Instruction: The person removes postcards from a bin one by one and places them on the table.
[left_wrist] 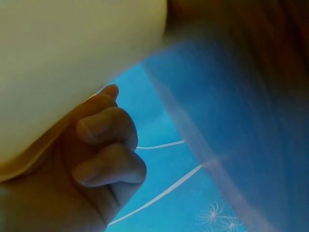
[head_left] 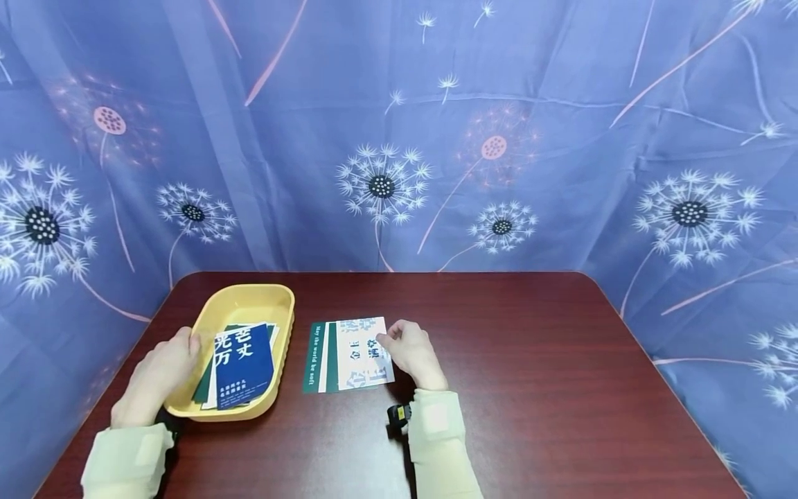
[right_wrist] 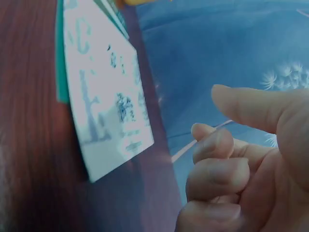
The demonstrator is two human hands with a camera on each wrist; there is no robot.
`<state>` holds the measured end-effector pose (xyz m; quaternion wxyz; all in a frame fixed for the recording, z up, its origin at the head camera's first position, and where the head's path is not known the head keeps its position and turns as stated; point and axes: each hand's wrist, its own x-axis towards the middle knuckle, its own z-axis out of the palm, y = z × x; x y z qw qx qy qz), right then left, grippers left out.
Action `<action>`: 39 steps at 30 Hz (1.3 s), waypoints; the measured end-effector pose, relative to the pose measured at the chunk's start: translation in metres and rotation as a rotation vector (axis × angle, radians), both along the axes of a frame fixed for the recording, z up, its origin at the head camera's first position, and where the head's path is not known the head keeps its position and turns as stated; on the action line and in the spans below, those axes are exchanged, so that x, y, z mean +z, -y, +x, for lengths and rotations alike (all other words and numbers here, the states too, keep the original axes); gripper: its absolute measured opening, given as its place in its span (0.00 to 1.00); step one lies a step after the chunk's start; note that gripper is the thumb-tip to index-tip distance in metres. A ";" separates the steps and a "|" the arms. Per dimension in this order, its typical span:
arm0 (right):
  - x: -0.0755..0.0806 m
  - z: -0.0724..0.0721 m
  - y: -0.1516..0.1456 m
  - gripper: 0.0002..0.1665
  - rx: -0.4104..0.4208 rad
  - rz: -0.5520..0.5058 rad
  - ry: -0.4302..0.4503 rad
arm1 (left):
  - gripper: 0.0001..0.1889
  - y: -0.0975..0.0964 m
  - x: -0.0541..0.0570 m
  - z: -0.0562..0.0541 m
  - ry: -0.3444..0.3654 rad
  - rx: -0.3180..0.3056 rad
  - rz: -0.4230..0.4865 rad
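A yellow plastic basin (head_left: 245, 294) stands at the left of the table, with a blue card (head_left: 244, 374) topping several cards inside it. My left hand (head_left: 161, 371) grips its left rim; in the left wrist view, curled fingers (left_wrist: 113, 166) show below the basin wall (left_wrist: 63, 72). Right of the basin, a white card (head_left: 364, 364) with blue characters overlaps green-and-white cards (head_left: 314, 360). Beside its right edge is my right hand (head_left: 416, 353). The right wrist view shows thumb and index finger apart, the other fingers loosely bent, and the white card (right_wrist: 104, 106) outside them.
The dark red-brown table (head_left: 548, 388) extends right of the cards and toward the front. A blue curtain (head_left: 299, 173) with dandelion prints hangs behind and at both sides. A small black device (head_left: 397, 416) is beside the right wrist.
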<state>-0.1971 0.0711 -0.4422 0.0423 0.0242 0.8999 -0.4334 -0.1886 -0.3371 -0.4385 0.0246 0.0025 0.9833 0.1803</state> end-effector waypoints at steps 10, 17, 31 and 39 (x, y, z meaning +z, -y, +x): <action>0.013 0.010 0.024 0.20 0.189 -0.053 -0.133 | 0.24 -0.002 0.002 0.000 0.024 -0.003 0.009; 0.022 0.022 0.055 0.18 0.270 -0.008 -0.214 | 0.24 -0.004 0.000 -0.001 0.027 -0.003 0.007; 0.039 0.040 0.136 0.11 0.368 0.238 -0.476 | 0.23 -0.003 0.004 -0.001 0.018 0.003 0.002; 0.023 0.012 0.170 0.21 0.376 0.536 -0.498 | 0.22 -0.003 0.006 0.002 0.020 0.002 0.000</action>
